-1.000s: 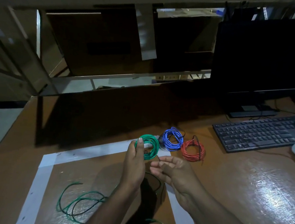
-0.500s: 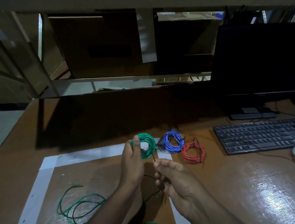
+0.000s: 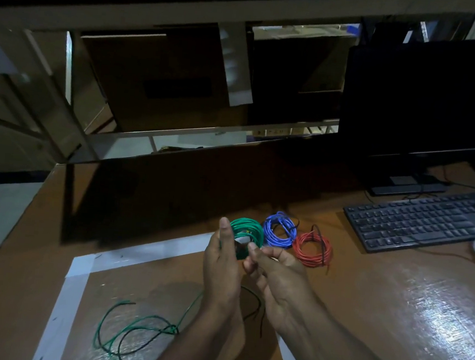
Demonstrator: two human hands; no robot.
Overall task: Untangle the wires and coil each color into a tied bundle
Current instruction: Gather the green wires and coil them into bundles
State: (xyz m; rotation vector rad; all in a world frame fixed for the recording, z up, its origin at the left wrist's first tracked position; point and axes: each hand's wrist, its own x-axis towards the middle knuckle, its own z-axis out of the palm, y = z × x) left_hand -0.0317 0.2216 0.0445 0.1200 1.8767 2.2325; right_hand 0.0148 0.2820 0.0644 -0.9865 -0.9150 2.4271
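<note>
Green coil [image 3: 250,232] gripped upright in left hand [image 3: 223,267], thumb along its near edge; right hand [image 3: 275,275] fingertips pinching at coil's lower rim.

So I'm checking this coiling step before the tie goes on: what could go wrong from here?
1. The green coil is held only at its left edge by the left hand; if that grip eases, the loops could spring apart.
2. The loose green wire on the table crosses a black wire; pulling may drag both or knot them.
3. The right hand works close to the blue coil and could knock it.
</note>
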